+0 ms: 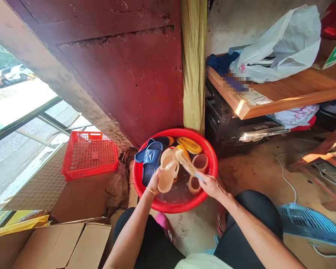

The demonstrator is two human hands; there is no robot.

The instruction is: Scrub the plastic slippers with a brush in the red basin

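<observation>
- The left hand [154, 182] has its grip closed around the near left edge of a cream clog [165, 181], which has a back strap and a small red decoration near its toe.
- The clog is above the left-centre part of a round red basin [179, 208], its toe pointing away from the person.
- The right hand [211, 185] has its grip wrapped on the pale blue handle of a scrubbing brush [185, 163]; the pale bristles lie just beside the clog's toe end, and whether they touch it cannot be told.
- Blue slide sandals [152, 153] lie in the basin to the left of the clog, one overlapping the other.
- A yellow slipper [189, 145] lies by the far rim, and a pair of brown textured slippers [200, 162] sits along the right side, partly behind the brush and right hand.
- Cloudy water [176, 196] shows in the near part of the basin, which stands on the floor between the person's knees and a dark-red door [123, 82].
- A red plastic crate [91, 153] is left of the basin, above cardboard [53, 246]; a blue fan [310, 224] is by the person's right knee.
</observation>
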